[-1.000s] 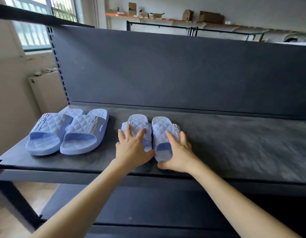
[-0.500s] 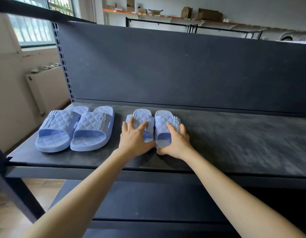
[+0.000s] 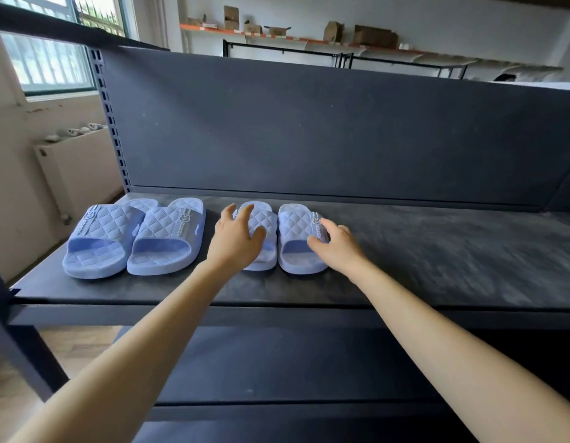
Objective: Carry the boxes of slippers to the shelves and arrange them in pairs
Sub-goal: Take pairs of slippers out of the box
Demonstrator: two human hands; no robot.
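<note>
Two pairs of light blue quilted slippers lie on the dark shelf (image 3: 437,257), toes towards the back panel. The larger pair, one slipper (image 3: 98,238) beside the other (image 3: 168,238), sits at the left. The smaller pair sits in the middle, side by side. My left hand (image 3: 235,241) hovers with spread fingers over the strap of its left slipper (image 3: 264,219). My right hand (image 3: 338,247) touches the right edge of its right slipper (image 3: 296,225) with relaxed fingers, thumb near the foot opening.
A dark back panel (image 3: 341,129) closes the shelf behind. A perforated upright post (image 3: 112,129) stands at its left end. A lower shelf (image 3: 293,362) juts out below. A radiator (image 3: 75,174) and a window (image 3: 44,59) are at the left. Cardboard boxes (image 3: 374,36) sit on a far wall shelf.
Both hands have slid from the heel ends of the smaller pair up to the straps and loosened. The left hand's fingers have spread. The pair's heels now show.
</note>
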